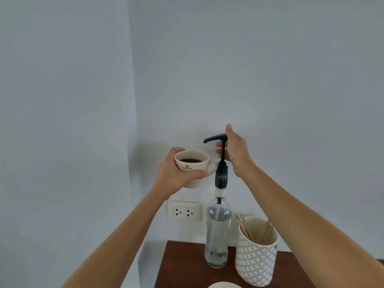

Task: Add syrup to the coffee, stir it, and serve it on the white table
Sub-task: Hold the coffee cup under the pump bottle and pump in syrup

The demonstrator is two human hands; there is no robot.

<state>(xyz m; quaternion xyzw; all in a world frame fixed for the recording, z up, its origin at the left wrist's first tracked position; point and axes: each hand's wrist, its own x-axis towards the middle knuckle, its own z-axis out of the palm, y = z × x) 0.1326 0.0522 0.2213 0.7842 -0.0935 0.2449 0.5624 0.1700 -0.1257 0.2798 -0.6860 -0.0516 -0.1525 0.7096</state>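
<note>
My left hand holds a cream coffee cup in the air, with dark coffee inside and its handle pointing right. The cup sits just below and left of the black pump spout of a clear syrup bottle standing on the brown table. My right hand is at the pump head, thumb above it and fingers behind the stem; the pump stands raised.
A white patterned holder with wooden stir sticks stands right of the bottle. A double wall socket is on the wall behind. A white rim shows at the bottom edge. The wall is close behind.
</note>
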